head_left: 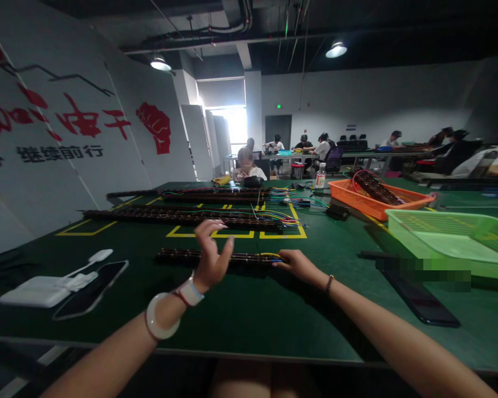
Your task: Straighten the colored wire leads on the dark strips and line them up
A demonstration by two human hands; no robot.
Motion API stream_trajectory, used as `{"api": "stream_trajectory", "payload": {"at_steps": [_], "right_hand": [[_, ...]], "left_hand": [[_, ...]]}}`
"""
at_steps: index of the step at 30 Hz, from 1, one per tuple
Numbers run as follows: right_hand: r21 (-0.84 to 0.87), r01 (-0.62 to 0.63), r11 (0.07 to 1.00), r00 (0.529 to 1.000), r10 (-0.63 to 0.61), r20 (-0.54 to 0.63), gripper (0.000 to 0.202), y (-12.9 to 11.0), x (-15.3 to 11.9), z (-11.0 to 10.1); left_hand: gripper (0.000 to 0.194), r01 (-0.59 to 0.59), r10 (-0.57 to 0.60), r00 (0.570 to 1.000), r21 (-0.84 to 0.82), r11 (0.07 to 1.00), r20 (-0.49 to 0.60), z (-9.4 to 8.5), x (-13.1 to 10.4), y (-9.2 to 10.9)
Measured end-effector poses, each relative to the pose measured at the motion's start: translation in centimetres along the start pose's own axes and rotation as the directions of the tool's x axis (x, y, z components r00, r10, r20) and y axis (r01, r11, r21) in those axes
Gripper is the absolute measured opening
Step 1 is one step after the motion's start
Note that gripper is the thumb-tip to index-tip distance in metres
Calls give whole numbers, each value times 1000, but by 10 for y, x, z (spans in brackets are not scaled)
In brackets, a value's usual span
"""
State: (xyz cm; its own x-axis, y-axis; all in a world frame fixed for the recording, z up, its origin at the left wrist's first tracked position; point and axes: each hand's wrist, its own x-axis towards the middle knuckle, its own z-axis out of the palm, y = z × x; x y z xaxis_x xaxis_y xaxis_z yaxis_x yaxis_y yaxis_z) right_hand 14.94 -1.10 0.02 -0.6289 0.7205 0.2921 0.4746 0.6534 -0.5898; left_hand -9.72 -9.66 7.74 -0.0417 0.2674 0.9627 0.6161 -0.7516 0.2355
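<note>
A bundle of dark strips (178,255) with coloured wires at its right end lies across the green table (240,315) in front of me. My right hand (296,265) is closed around the wire end, where yellow and blue wires (269,256) show. Over the left half of the bundle is my left hand (212,257), raised with thumb and fingers apart and nothing in it. It hides part of the bundle; whether it touches the strips I cannot tell. Behind them rest longer dark strip bundles (182,215) with loose coloured wires, across yellow tape outlines (216,234).
An orange basket (357,202) holding dark strips and a green basket (423,221) stand at the right. Nearby lies a dark phone (423,298). At left are another phone (93,290) and a white power bank (35,291). A bottle (320,177) stands farther back; people sit beyond.
</note>
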Motion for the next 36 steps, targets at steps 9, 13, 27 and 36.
{"api": "stream_trajectory", "payload": {"at_steps": [9, 13, 27, 36], "right_hand": [[104, -33, 994, 966, 4, 260, 36, 8, 0, -29], [192, -77, 978, 954, 16, 299, 37, 22, 1, -38], [215, -83, 973, 973, 32, 228, 42, 16, 4, -16], [155, -169, 973, 959, 199, -202, 44, 16, 39, 2]], "left_hand": [[23, 525, 223, 258, -329, 785, 940, 84, -27, 96], [32, 856, 70, 65, -92, 509, 995, 119, -41, 78], [37, 994, 80, -94, 88, 71, 992, 135, -65, 50], [30, 993, 75, -60, 67, -94, 995, 138, -73, 43]]}}
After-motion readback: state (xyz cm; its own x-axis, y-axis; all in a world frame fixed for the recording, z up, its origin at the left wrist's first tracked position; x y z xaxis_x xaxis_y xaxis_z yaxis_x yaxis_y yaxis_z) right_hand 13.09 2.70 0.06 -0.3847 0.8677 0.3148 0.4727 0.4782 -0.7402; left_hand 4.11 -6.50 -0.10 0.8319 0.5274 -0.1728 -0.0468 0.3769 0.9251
